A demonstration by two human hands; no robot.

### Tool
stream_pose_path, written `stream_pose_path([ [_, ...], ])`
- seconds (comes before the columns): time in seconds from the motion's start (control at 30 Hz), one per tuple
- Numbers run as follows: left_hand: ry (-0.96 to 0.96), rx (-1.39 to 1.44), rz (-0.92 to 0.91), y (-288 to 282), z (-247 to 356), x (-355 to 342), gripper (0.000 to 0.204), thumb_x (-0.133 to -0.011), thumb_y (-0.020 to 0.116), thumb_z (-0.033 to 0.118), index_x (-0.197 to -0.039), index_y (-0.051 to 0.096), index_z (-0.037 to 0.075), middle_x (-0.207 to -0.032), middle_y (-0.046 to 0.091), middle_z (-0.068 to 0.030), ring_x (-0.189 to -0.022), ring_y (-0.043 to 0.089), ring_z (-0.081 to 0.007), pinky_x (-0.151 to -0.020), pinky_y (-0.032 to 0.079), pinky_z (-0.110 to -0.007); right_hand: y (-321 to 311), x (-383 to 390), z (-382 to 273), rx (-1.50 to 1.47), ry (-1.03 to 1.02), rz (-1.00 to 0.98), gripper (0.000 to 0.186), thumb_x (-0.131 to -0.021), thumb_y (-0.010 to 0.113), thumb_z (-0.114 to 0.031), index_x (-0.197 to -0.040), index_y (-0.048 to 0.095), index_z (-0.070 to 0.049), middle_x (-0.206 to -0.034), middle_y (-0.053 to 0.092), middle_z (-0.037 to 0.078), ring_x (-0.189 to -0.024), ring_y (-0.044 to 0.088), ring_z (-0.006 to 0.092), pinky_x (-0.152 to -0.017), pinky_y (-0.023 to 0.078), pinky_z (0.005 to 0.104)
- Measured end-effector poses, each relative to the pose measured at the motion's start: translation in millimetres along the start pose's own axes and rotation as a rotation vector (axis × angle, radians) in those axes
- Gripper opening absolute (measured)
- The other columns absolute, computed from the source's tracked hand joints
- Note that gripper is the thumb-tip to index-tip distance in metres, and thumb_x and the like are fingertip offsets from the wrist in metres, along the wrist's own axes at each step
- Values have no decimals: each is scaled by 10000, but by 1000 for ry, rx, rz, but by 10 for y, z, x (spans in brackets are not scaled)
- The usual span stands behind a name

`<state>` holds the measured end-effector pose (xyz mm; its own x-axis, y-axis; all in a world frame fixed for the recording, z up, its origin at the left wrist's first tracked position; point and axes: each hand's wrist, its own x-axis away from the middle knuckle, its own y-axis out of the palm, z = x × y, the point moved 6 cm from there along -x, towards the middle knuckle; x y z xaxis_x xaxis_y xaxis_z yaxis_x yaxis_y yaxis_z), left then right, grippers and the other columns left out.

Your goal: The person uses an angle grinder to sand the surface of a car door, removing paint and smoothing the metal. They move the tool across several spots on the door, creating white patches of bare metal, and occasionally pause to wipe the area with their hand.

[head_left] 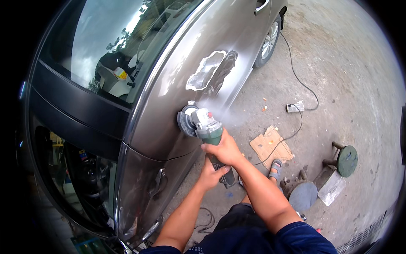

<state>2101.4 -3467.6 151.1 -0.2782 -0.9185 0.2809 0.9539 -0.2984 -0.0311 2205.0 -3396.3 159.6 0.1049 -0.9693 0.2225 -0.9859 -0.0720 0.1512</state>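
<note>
My right hand [224, 148] grips the green body of an angle grinder [205, 123], with my left hand [211, 173] wrapped round its rear handle below. The grinder's disc [186, 120] is held against or very close to the brown-grey car door [156, 101]; exact contact is hard to tell. A pale haze of dust spreads rightward from it. Further up the door is a sanded patch [203, 72] with a white rim, beside a dark smudged area. Both forearms come in from the lower edge.
A cord runs over the concrete floor to a power strip [294, 108]. Cardboard [268, 144] lies by my sandalled foot [275, 170]. A green stool [347, 161], a grey stool [302, 195] and a pale slab [331, 188] are at right. The car's wheel [270, 40] is at top.
</note>
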Motion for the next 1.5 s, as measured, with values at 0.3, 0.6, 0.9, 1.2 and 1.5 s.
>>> stream_pose_path([
  [0.3, -4, -30, 0, -11, -38, 18, 770, -860, 724, 164, -1446, 251, 2, -1310, 470, -85, -1202, 475, -180, -1019, 399, -330, 11, -9, 26, -3, -27, -13, 718, -686, 804, -283, -1239, 477, 36, -1110, 645, 217, -1059, 633, 333, -928, 476, 390],
  [0.6, -25, 38, 4, 34, -55, -4, 773, -861, 717, 148, -1453, 242, 5, -1316, 467, -85, -1211, 467, -179, -1030, 391, -331, -9, -46, 104, 33, -6, -19, 741, -681, 798, -312, -1230, 468, 60, -1112, 642, 233, -1060, 632, 365, -927, 477, 396],
  [0.9, 10, -5, 27, 63, -75, -12, 791, -861, 712, 122, -1462, 215, -3, -1323, 462, -96, -1218, 467, -185, -1024, 403, -335, -41, -16, 82, 89, -44, -13, 716, -681, 805, -294, -1212, 474, 51, -1085, 653, 245, -1047, 639, 385, -915, 485, 408],
  [1.2, 47, -4, 39, 109, -151, -25, 766, -857, 710, 109, -1456, 245, -3, -1335, 453, -94, -1221, 465, -184, -1027, 395, -337, -101, 23, -15, 139, 15, -65, 713, -683, 803, -293, -1214, 470, 47, -1082, 651, 254, -1057, 635, 390, -916, 483, 414],
  [1.5, 39, 39, 36, 159, -158, -65, 769, -861, 695, 87, -1465, 228, -3, -1351, 447, -100, -1240, 454, -188, -1050, 375, -341, -106, -24, 62, 159, -47, -56, 711, -678, 809, -293, -1194, 466, 56, -1054, 658, 265, -1028, 643, 405, -891, 494, 428],
])
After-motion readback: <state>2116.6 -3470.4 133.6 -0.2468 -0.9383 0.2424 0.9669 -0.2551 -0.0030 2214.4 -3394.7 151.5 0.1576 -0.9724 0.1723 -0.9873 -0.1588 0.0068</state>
